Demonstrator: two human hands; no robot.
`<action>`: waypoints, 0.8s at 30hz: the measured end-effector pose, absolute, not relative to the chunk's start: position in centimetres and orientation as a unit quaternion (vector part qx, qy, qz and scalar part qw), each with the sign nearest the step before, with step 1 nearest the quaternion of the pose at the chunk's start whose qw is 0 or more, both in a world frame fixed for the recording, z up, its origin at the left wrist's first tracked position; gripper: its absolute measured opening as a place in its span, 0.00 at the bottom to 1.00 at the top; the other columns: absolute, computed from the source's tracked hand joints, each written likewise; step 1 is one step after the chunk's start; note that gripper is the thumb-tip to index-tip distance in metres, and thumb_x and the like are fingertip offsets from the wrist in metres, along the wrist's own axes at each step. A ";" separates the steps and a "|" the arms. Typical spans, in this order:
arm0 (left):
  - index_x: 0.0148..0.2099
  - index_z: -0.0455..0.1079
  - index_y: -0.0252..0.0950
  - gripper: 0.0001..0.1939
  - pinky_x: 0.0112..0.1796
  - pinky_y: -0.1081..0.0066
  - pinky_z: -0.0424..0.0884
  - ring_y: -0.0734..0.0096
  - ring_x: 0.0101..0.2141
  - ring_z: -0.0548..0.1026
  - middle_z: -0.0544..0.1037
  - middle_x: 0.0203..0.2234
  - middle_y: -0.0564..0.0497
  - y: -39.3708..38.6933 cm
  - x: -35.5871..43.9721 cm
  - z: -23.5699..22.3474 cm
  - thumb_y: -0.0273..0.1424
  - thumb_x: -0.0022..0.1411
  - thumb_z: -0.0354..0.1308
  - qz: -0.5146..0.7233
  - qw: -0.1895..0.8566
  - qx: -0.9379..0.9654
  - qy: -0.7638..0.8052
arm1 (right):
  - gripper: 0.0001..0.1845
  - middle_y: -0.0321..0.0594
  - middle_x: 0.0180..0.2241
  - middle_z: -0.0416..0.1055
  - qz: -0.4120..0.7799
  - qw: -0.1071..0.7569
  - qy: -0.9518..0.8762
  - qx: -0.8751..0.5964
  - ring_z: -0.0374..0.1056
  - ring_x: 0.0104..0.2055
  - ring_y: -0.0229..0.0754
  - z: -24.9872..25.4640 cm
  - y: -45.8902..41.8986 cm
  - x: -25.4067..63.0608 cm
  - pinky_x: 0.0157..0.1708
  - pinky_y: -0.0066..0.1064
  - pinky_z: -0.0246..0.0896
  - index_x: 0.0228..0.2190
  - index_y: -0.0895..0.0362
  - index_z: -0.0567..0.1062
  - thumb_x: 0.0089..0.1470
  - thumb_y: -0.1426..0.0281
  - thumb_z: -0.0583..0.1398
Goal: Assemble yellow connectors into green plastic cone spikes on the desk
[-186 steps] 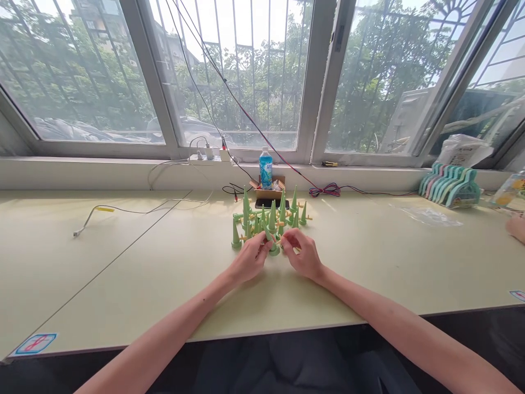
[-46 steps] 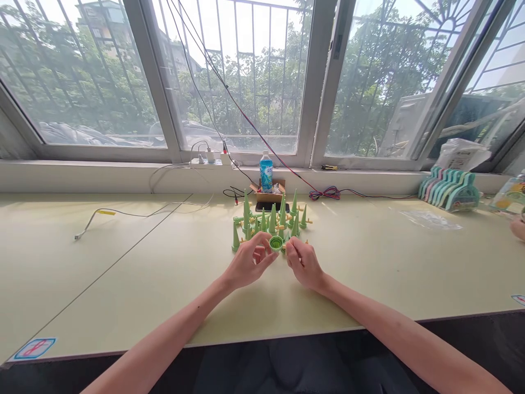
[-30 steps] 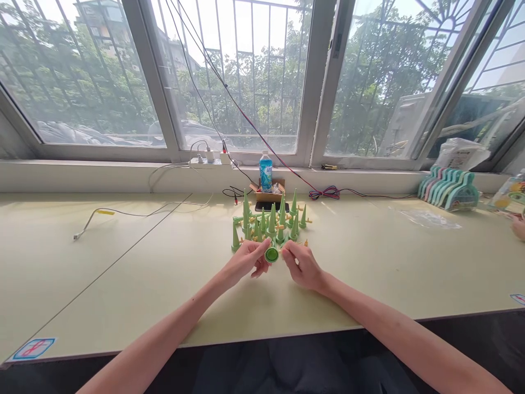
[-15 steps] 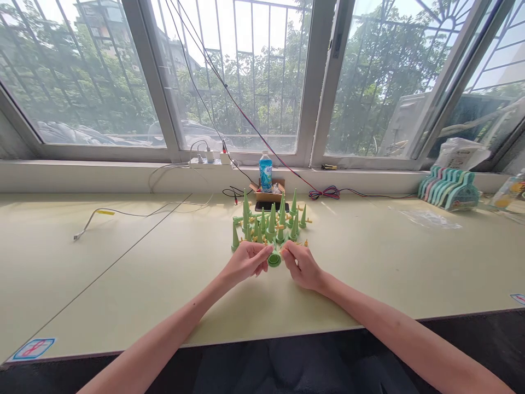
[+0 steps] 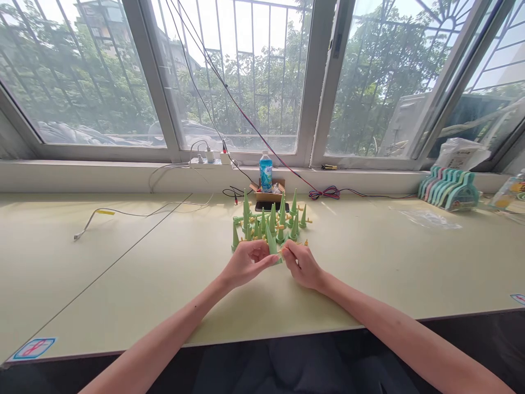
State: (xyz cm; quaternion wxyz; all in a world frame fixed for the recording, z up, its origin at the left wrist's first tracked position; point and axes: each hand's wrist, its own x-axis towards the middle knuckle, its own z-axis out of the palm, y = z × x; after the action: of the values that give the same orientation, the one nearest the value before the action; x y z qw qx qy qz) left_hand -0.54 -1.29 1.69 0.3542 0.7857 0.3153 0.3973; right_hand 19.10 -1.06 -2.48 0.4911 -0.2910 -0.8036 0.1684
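My left hand (image 5: 245, 264) is closed around a green plant watering spike (image 5: 271, 241), thumb across its lower end. The spike's point is up and leans slightly left. Close on the right, my right hand (image 5: 302, 266) pinches a small yellow valve (image 5: 280, 251) against the side of the spike, near its base. Fingers partly hide the valve, so I cannot tell how far it sits in the spike. Just beyond both hands, several more green spikes (image 5: 293, 202) stand point up on the table, many with yellow valves sticking out.
Behind the spikes lie a dark phone (image 5: 260, 207) and a small cardboard box (image 5: 268, 197), with a blue bottle (image 5: 266, 172) by it. A white cable (image 5: 131, 214) runs across the table (image 5: 164, 306) at left. Teal hangers (image 5: 449, 190) and a plastic bag (image 5: 430, 219) are at right.
The spike in my left hand has turned from its round open base facing me to its point upward. My left thumb has shifted across its lower end. My right hand has barely moved.
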 end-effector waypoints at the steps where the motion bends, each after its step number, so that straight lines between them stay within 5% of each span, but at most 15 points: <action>1: 0.26 0.64 0.33 0.18 0.22 0.78 0.62 0.79 0.22 0.62 0.64 0.19 0.56 -1.3 -0.5 1.7 0.40 0.60 0.62 0.399 0.344 0.790 0.315 | 0.15 0.29 0.21 0.53 0.171 0.490 -0.802 -0.295 0.47 0.21 0.34 -2.5 -1.0 19.1 0.23 0.27 0.46 0.26 0.53 0.54 0.67 0.68 0.47; 11: 0.33 0.67 0.35 0.11 0.23 0.79 0.64 0.81 0.23 0.65 0.65 0.26 0.55 -0.8 -0.6 0.9 0.35 0.61 0.63 0.417 0.200 0.840 0.284 | 0.16 0.28 0.19 0.52 0.198 0.479 -0.792 -0.322 0.47 0.19 0.34 -2.4 -1.1 19.0 0.22 0.28 0.46 0.25 0.53 0.54 0.67 0.66 0.47; 18: 0.35 0.68 0.36 0.08 0.23 0.76 0.60 0.81 0.21 0.58 0.64 0.27 0.55 -0.1 -0.9 0.0 0.34 0.65 0.59 0.428 0.044 0.872 0.234 | 0.17 0.29 0.18 0.52 0.211 0.474 -0.784 -0.341 0.48 0.19 0.34 -2.3 -1.0 19.0 0.22 0.28 0.45 0.25 0.53 0.54 0.66 0.65 0.47; 24: 0.39 0.69 0.37 0.09 0.23 0.77 0.63 0.82 0.21 0.60 0.69 0.31 0.53 0.0 -0.7 0.0 0.37 0.63 0.61 0.433 0.091 0.844 0.303 | 0.18 0.29 0.18 0.54 0.221 0.488 -0.764 -0.359 0.50 0.19 0.34 -2.1 -1.0 18.9 0.22 0.28 0.47 0.25 0.53 0.56 0.67 0.61 0.47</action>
State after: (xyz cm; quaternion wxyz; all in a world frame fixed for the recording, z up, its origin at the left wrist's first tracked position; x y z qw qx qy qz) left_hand -0.73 -0.02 -0.01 0.0913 0.8442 0.3027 0.4327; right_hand 18.88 -0.98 -2.10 0.4879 -0.3588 -0.7645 0.2210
